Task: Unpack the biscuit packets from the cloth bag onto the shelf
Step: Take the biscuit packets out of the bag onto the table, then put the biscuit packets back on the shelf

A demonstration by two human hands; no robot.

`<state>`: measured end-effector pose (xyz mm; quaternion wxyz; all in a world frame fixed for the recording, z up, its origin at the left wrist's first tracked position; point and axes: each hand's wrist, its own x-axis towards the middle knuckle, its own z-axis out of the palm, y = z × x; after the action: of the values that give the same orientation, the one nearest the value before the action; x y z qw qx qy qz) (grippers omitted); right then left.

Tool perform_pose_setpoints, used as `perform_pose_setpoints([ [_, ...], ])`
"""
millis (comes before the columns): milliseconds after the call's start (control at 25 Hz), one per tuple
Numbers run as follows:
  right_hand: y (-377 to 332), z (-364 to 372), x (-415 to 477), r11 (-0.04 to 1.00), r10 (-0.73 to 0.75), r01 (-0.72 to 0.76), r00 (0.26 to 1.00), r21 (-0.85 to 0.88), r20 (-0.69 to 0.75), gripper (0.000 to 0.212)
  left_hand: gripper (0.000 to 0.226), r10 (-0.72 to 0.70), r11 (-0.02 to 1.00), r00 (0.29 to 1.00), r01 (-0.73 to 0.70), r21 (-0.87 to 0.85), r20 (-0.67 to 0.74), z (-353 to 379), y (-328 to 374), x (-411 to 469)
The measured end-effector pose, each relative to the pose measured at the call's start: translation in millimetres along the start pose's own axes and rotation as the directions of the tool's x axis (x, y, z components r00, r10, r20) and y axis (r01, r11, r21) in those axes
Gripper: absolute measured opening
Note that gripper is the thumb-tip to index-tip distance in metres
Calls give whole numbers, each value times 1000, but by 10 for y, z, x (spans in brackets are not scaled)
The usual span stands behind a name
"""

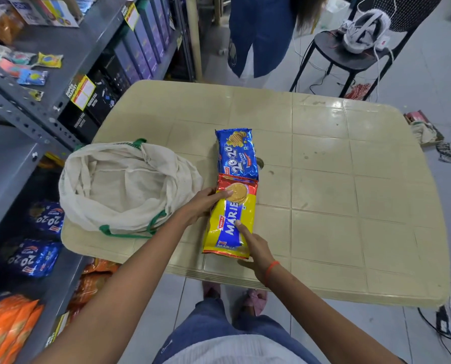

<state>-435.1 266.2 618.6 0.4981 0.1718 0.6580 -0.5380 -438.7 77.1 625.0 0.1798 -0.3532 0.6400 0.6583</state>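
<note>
Two biscuit packets are laid end to end on the beige table (324, 179), roughly midway across it and towards its near edge. The blue 20-20 packet (237, 153) is placed farther in, and the yellow Marie packet (231, 219) is set nearer the person, its far end touching the blue one. The Marie packet is steadied from both sides: the left hand (206, 203) is laid over its far left portion with the fingers spread flat on the wrapper, and the right hand (255, 248) is set at its near right edge, one finger extended onto the printed face. Neither hand is closed around the packet; it appears to be pressed and aligned rather than lifted, probably so that it can be gathered up squarely. The cloth bag (124, 185) is left slumped at the table's left edge, just beside the packets, its mouth open and its green handles trailing towards the near left corner; whether anything remains inside cannot be told. The grey shelf (14, 164) stands beside the table's left edge, where similar blue packets are already stocked, so the transfer is judged a short one.
</note>
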Motion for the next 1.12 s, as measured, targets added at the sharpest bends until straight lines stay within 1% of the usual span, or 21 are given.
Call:
perform_pose_setpoints([
  [120, 33, 21, 21, 998, 58, -56, 991, -20, 121, 62, 43, 8, 997, 997, -14, 81, 83, 7, 6, 41],
  [160, 39, 40, 33, 999, 45, -43, 994, -18, 95, 68, 41, -1, 991, 995, -12, 136, 95, -10, 23, 32],
  [200, 30, 35, 68, 1000, 1, -1, 1000, 5, 3, 75, 42, 1, 981, 997, -16, 193, 81, -37, 42, 13],
  [240, -25, -4, 98, 997, -67, 72, 989, 34, -128, 81, 47, 18, 970, 999, -24, 240, 27, -65, 45, -16],
  [280, -120, -79, 133, 985, -150, 165, 957, 42, -248, 85, 58, 39, 965, 996, -18, 263, -75, -96, 21, -61],
  [320, -249, -174, 179, 968, -229, 250, 921, 27, -315, 87, 72, 48, 966, 975, 10, 259, -215, -119, -29, -135],
  [360, -391, -281, 240, 951, -301, 309, 898, -25, -322, 86, 83, 27, 976, 930, 54, 210, -365, -113, -103, -238],
  [400, -539, -384, 320, 930, -367, 351, 889, -107, -272, 82, 90, -23, 990, 872, 87, 108, -489, -75, -211, -338],
  [440, -678, -467, 407, 903, -410, 368, 894, -223, -183, 75, 94, -107, 994, 817, 104, -37, -566, 3, -351, -446],
  [480, -792, -511, 476, 866, -413, 364, 907, -344, -79, 67, 97, -222, 970, 784, 117, -213, -580, 116, -499, -555],
  [520, -885, -521, 526, 828, -374, 348, 927, -439, 27, 58, 98, -346, 904, 786, 131, -408, -513, 244, -615, -655],
  [560, -952, -521, 560, 801, -313, 329, 942, -500, 117, 50, 95, -426, 800, 824, 150, -580, -374, 366, -708, -707],
  [600, -989, -514, 584, 801, -253, 308, 951, -513, 176, 43, 90, -425, 698, 879, 167, -697, -215, 477, -744, -753],
  [640, -989, -503, 607, 817, -205, 280, 958, -504, 201, 40, 84, -382, 639, 915, 160, -752, -130, 559, -765, -770],
  [680, -974, -485, 618, 836, -175, 256, 963, -485, 207, 40, 79, -339, 616, 934, 129, -777, -114, 609, -766, -766],
  [720, -971, -455, 609, 849, -163, 241, 966, -470, 201, 40, 75, -308, 609, 942, 89, -788, -132, 632, -755, -766],
  [840, -968, -352, 527, 837, -190, 268, 960, -478, 206, 31, 68, -245, 560, 947, -37, -828, -208, 592, -772, -821],
  [880, -992, -302, 473, 826, -196, 289, 952, -484, 233, 31, 69, -221, 547, 950, -66, -834, -220, 526, -789, -885],
  [960, -1077, -144, 362, 798, -211, 343, 930, -496, 302, 39, 74, -176, 535, 957, -102, -839, -229, 342, -806, -1068],
  [1040, -1215, 161, 242, 751, -221, 399, 902, -526, 370, 44, 76, -156, 549, 946, -157, -821, -286, 53, -771, -1269],
  [1120, -1385, 619, 112, 708, -238, 456, 873, -539, 426, 43, 76, -201, 585, 899, -209, -784, -389, -302, -682, -1475],
])
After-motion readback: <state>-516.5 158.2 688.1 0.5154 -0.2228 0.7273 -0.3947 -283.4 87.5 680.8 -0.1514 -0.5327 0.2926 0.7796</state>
